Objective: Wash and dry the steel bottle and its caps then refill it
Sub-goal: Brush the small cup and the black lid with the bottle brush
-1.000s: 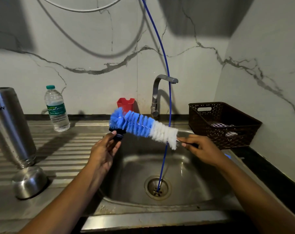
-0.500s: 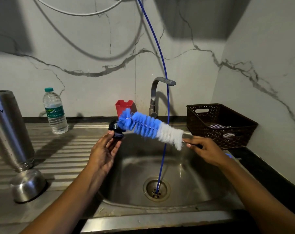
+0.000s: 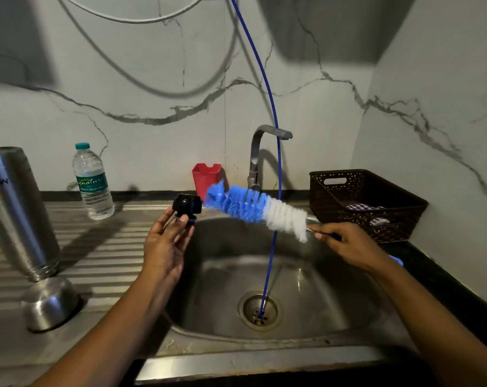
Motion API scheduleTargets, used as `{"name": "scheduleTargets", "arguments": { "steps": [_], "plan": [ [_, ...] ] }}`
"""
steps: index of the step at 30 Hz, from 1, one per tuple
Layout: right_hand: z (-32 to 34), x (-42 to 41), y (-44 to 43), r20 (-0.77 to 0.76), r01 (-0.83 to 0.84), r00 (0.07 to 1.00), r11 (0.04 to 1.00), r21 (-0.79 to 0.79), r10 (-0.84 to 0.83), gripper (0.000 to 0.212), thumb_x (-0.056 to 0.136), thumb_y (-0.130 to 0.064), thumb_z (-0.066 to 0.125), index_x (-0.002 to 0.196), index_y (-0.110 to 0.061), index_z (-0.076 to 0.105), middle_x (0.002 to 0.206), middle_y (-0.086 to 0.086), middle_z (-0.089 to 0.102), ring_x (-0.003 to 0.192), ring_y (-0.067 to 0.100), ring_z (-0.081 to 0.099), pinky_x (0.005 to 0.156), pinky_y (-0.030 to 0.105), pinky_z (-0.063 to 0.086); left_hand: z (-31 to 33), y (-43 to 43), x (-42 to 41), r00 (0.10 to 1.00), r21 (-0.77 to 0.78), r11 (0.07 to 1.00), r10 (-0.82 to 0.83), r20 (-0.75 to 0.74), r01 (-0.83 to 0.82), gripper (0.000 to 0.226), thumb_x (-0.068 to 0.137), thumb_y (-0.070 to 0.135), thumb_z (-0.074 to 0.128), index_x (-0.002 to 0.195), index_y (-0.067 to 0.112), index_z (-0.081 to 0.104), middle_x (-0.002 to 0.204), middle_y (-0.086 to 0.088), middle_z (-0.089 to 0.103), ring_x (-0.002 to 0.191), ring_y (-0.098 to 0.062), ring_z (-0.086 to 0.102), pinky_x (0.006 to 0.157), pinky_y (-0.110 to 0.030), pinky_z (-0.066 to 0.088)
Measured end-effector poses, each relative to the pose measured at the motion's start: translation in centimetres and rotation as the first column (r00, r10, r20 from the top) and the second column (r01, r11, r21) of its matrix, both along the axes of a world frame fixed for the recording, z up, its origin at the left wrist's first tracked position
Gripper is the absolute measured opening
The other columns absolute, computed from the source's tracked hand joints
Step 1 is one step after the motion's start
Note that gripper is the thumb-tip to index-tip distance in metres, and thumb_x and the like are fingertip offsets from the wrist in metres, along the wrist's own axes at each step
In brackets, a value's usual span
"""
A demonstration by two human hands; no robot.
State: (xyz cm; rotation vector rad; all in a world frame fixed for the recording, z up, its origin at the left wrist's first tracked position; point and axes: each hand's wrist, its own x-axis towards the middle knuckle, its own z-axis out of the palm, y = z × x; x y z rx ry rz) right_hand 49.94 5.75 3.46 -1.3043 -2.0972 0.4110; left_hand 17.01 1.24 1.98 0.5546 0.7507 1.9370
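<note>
My left hand (image 3: 167,244) pinches a small black inner cap (image 3: 187,205) at its fingertips, above the left rim of the sink (image 3: 264,350). My right hand (image 3: 345,245) grips the thin handle of a blue and white bottle brush (image 3: 253,210); the blue bristle tip sits just right of the cap. The steel bottle (image 3: 16,210) stands upside down on the ribbed drainboard at far left. A domed steel outer cap (image 3: 48,305) rests in front of it.
A plastic water bottle (image 3: 93,182) stands at the back left. A red cup (image 3: 206,175) and the tap (image 3: 260,160) sit behind the sink. A blue tube (image 3: 275,191) hangs into the drain. A dark basket (image 3: 365,202) with cloth is at the right.
The brush has pulled back to the right, off the black cap, which now shows whole at my left fingertips. Both hands have risen slightly.
</note>
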Motion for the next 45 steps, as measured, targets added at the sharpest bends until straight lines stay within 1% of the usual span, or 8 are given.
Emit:
{"name": "scheduleTargets", "arguments": {
  "steps": [12,17,27,34,38,39,42,45],
  "plan": [
    [0.5,-1.8,-0.8,-0.202,-0.19,0.968,0.961,-0.198,0.15,0.033,0.089,-0.004,0.058,0.119,-0.016,0.057,0.112,-0.011,0.059,0.106,-0.005,0.053,0.083,0.0,0.038,-0.7,0.4,0.4,0.968,0.097,0.986,0.151,-0.201,-0.134,0.041,0.081,-0.013,0.06,0.105,0.02,0.061,0.1,-0.001,0.068,0.092,-0.012,0.064,0.071,-0.018,0.056],
    [0.0,-3.5,-0.8,-0.205,-0.227,0.961,0.952,-0.206,0.185,0.033,0.089,-0.004,0.058,0.119,-0.02,0.055,0.111,-0.013,0.059,0.092,-0.023,0.053,0.083,-0.001,0.039,-0.7,-0.1,1.4,0.964,0.104,0.991,0.103,-0.247,-0.079,0.042,0.081,-0.012,0.06,0.108,0.02,0.062,0.094,0.007,0.073,0.089,-0.007,0.068,0.068,-0.017,0.055],
    [0.0,-3.1,-0.6,-0.281,-0.223,0.946,0.955,-0.197,0.163,0.029,0.088,0.0,0.057,0.116,-0.009,0.06,0.109,-0.007,0.063,0.091,-0.018,0.058,0.079,0.003,0.042,-0.5,-0.1,1.8,0.979,0.096,0.992,-0.065,-0.195,0.085,0.039,0.074,0.008,0.061,0.111,0.02,0.062,0.094,0.01,0.074,0.082,-0.006,0.07,0.07,-0.021,0.057],
    [0.3,-1.2,-0.4,-0.286,-0.225,0.946,0.943,-0.247,0.151,0.032,0.087,0.002,0.058,0.111,-0.018,0.061,0.106,-0.019,0.063,0.092,-0.016,0.058,0.079,0.002,0.041,-0.6,0.0,1.3,0.961,0.058,0.971,-0.22,-0.17,0.232,0.017,0.071,0.024,0.065,0.081,0.021,0.078,0.085,0.003,0.074,0.077,-0.009,0.07,0.061,-0.024,0.057],
    [0.6,-0.7,-0.4,-0.277,-0.236,0.947,0.939,-0.249,0.164,0.033,0.087,0.0,0.059,0.115,-0.016,0.059,0.104,-0.017,0.063,0.093,-0.017,0.058,0.08,0.003,0.042,-0.6,0.2,0.6,0.969,0.023,0.971,-0.238,-0.064,0.239,0.021,0.092,0.017,0.05,0.088,0.012,0.07,0.074,-0.002,0.073,0.064,-0.011,0.07,0.054,-0.022,0.056],
    [0.9,0.2,-0.4,-0.273,-0.23,0.949,0.937,-0.263,0.156,0.032,0.087,-0.001,0.059,0.113,-0.02,0.061,0.103,-0.018,0.065,0.093,-0.015,0.059,0.08,0.004,0.042,-0.2,0.0,0.3,0.967,0.026,0.967,-0.252,-0.028,0.253,0.012,0.086,0.019,0.061,0.092,0.009,0.065,0.073,-0.005,0.073,0.062,-0.012,0.07,0.051,-0.021,0.055],
    [1.0,1.2,-0.2,-0.25,-0.228,0.955,0.934,-0.276,0.159,0.032,0.087,-0.002,0.059,0.111,-0.022,0.063,0.089,-0.027,0.068,0.094,-0.012,0.06,0.081,0.004,0.042,-0.1,-0.3,0.5,0.928,-0.028,0.928,-0.372,-0.006,0.372,0.062,0.042,0.026,0.093,0.093,0.003,0.066,0.076,-0.016,0.071,0.058,-0.019,0.07,0.046,-0.021,0.054],
    [0.4,-0.3,0.0,-0.207,-0.243,0.96,0.934,-0.264,0.191,0.027,0.086,-0.009,0.062,0.102,-0.03,0.067,0.09,-0.033,0.066,0.099,-0.012,0.058,0.085,0.004,0.042,-0.1,-0.5,1.2,0.91,-0.093,0.907,-0.414,-0.014,0.411,0.037,0.068,0.023,0.067,0.099,0.004,0.061,0.071,-0.015,0.071,0.054,-0.018,0.069,0.042,-0.019,0.052]
  ]
}}
